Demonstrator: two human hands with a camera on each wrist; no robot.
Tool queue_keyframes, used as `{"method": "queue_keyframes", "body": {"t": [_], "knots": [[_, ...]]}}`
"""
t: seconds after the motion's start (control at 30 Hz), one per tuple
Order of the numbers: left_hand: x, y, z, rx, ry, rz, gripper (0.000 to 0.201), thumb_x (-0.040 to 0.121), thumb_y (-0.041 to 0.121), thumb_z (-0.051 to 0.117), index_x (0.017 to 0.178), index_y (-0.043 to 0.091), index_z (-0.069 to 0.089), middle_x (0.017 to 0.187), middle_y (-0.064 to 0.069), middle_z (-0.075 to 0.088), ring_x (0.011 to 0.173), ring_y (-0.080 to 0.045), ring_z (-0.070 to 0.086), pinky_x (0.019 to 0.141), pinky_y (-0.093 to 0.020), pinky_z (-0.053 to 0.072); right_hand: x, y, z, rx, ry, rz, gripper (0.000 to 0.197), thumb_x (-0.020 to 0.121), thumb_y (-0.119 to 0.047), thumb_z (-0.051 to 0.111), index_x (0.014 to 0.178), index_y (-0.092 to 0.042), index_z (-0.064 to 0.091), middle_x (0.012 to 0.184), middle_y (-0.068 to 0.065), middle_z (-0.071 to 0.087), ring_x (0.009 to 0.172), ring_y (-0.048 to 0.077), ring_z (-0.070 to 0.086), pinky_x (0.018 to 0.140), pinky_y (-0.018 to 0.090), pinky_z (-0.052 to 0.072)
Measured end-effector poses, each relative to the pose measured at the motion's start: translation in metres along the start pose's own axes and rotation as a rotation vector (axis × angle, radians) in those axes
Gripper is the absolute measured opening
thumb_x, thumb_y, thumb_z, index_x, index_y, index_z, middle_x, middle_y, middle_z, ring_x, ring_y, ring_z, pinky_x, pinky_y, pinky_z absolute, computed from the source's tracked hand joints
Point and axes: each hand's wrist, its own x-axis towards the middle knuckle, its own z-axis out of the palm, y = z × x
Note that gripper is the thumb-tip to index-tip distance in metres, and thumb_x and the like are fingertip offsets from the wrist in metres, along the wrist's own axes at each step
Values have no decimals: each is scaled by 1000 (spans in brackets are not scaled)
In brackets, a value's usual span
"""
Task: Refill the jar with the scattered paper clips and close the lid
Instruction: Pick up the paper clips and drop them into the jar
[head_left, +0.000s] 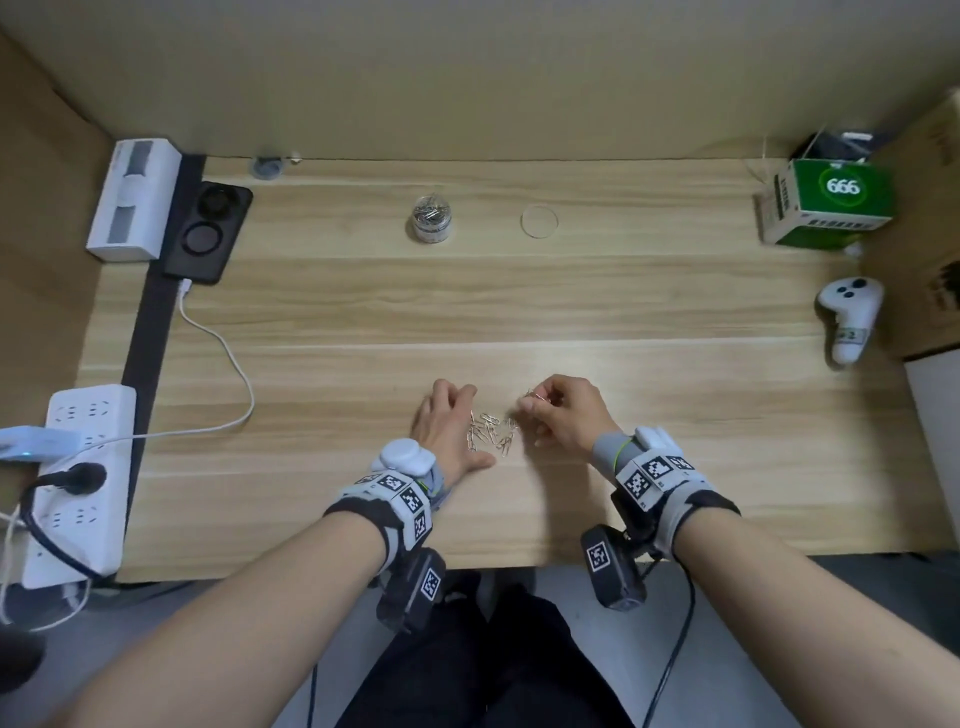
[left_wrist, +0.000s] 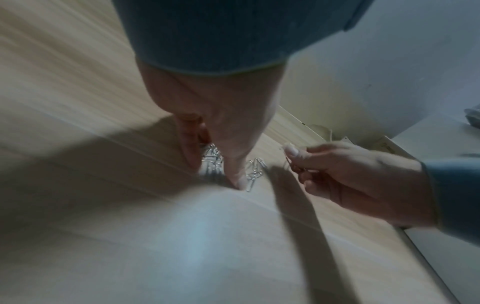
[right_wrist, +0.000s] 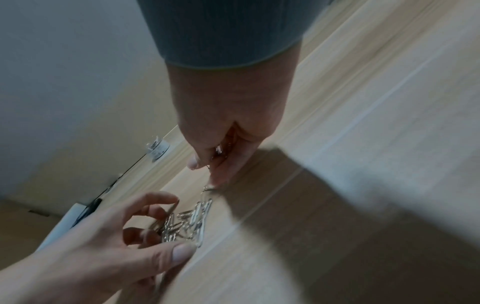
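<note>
Several silver paper clips (head_left: 488, 431) lie in a loose pile on the wooden desk (head_left: 519, 301) near its front edge. My left hand (head_left: 470, 423) rests on the desk left of the pile, fingers and thumb loosely curved around it. My right hand (head_left: 535, 405) hovers just right of the pile and pinches a few picked-up clips (right_wrist: 219, 149) in its curled fingers. The small clear jar (head_left: 429, 219), partly filled with clips, stands open at the back of the desk. Its clear round lid (head_left: 539, 221) lies flat to the jar's right.
A white power strip (head_left: 78, 483) and a white cable (head_left: 223, 353) sit at the left; a black charger pad (head_left: 208, 234) and white box (head_left: 132, 200) at the back left. A green carton (head_left: 826, 202) and white controller (head_left: 849, 322) stand at the right.
</note>
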Motion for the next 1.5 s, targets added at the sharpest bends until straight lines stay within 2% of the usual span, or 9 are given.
{"method": "queue_keyframes", "body": {"t": [0.23,0.43,0.53,0.67,0.87,1.07,1.2,1.37,1.5], "knots": [[14,13,12,-233,71,-65,48,67,22,84,108,20,59,108,1,51,95,-21,57,84,-35,49,-11,33,-38,140,106,69,22,84,-16,77,80,-4,59,65,8,60,44,17,58,57,46,60],[17,28,15,-177,54,-131,17,73,18,80,87,15,70,83,1,63,83,-21,59,66,-25,36,-15,42,-38,179,76,72,22,84,-18,77,81,-5,59,59,5,60,43,19,57,60,50,59],[16,36,11,-145,23,-176,14,75,20,79,80,13,68,85,-4,69,80,-20,56,67,-24,35,-17,37,-37,171,34,63,24,83,-20,77,79,-8,58,55,6,60,42,24,57,56,44,56],[17,39,-7,-177,39,-207,17,75,20,77,68,18,62,79,2,69,82,-20,63,65,-22,35,-14,17,-41,148,-7,49,24,85,-20,76,77,-9,56,57,9,61,41,25,59,47,31,51],[31,35,-67,-255,174,-255,15,79,24,76,71,16,66,78,-2,69,77,-20,61,67,-24,41,14,-39,-43,204,-24,12,22,85,-13,75,76,-5,57,68,9,56,46,18,53,45,30,55],[87,14,-140,-306,275,-264,16,78,27,77,69,18,67,69,3,62,74,-18,61,63,-22,36,64,-113,-29,222,-56,-25,20,87,-10,72,80,-1,56,70,12,52,43,14,47,41,26,53],[142,2,-175,-354,350,-259,14,76,27,79,76,16,70,76,0,67,73,-16,58,66,-22,38,107,-156,-24,211,-73,-30,20,88,-11,72,83,0,56,68,9,50,42,12,48,42,25,52],[198,-8,-186,-428,343,-244,11,76,23,79,75,17,70,77,-3,68,73,-21,65,69,-29,52,147,-174,-23,210,-64,-22,24,87,-12,73,73,-6,54,65,7,50,46,16,49,43,27,53],[229,-20,-179,-388,320,-246,9,75,25,78,74,21,69,72,2,64,74,-21,63,66,-23,43,173,-175,-14,213,-71,18,26,88,-11,72,72,-8,52,59,6,46,43,14,47,42,28,54]]}}
